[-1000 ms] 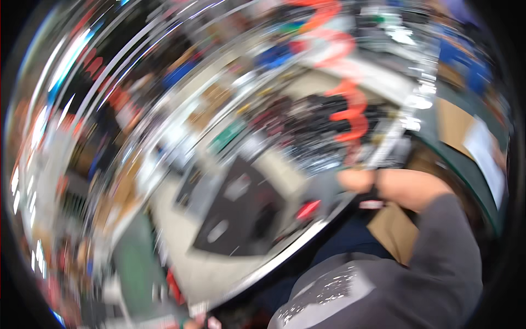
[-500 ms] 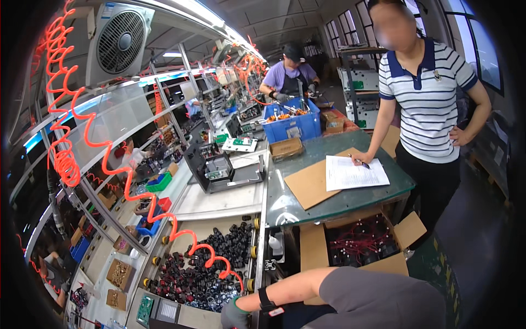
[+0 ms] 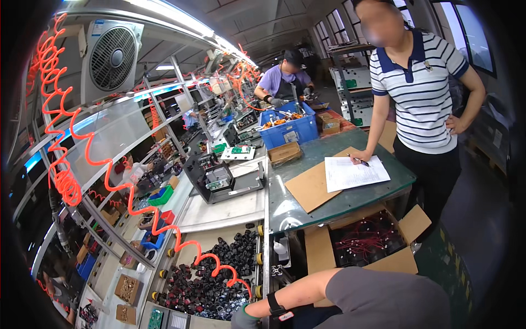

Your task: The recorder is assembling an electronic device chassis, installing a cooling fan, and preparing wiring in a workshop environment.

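My right hand (image 3: 245, 318), in a grey glove with a green cuff, shows only in part at the lower edge. Its fingers are cut off, so what they hold, if anything, stays hidden. An orange coiled air hose (image 3: 189, 245) hangs down from the upper left, and its lower end comes close to this hand. Beside the hand lies a heap of small black and dark red parts (image 3: 216, 285) on the bench. A green circuit board (image 3: 156, 318) lies to the left of the heap. My left hand is out of view.
An open carton (image 3: 318, 248) of black parts with red wires stands right of the bench. Ahead sits an open dark equipment housing (image 3: 241, 186). One person leans on the green table (image 3: 296, 205) over papers (image 3: 356, 174); another works behind a blue bin (image 3: 290, 131).
The view has shifted slightly. My right hand has slipped lower, with less of the glove showing. The person at the papers keeps the same stance.
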A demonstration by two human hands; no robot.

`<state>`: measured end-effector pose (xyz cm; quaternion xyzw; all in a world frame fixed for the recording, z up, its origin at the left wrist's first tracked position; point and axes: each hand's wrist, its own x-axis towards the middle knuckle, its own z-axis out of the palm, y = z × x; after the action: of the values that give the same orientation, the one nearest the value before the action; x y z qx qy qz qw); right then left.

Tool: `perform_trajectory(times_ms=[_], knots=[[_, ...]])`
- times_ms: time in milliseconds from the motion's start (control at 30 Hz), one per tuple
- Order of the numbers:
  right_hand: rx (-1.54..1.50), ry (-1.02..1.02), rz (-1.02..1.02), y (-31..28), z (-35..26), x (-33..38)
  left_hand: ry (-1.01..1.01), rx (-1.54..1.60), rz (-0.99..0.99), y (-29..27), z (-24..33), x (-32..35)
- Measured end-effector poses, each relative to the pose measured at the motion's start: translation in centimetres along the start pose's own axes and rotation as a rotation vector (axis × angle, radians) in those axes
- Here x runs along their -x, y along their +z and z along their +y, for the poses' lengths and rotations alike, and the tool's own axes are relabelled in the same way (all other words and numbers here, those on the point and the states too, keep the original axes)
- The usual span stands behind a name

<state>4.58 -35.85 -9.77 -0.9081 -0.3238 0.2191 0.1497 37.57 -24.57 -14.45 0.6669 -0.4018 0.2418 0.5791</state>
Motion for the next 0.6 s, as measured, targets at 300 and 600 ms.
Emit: perform_trajectory(times_ms=[300, 600], knots=[[-0.111, -0.115, -0.021, -0.8, 0.2, 1.6, -0.265, 0.024, -0.038, -6.0, 1.5, 2.7], [-0.066, -0.027, 0.019, -1.5, -2.5, 3.2, -0.714, -0.326, 0.522, -36.5, 16.3, 25.6]])
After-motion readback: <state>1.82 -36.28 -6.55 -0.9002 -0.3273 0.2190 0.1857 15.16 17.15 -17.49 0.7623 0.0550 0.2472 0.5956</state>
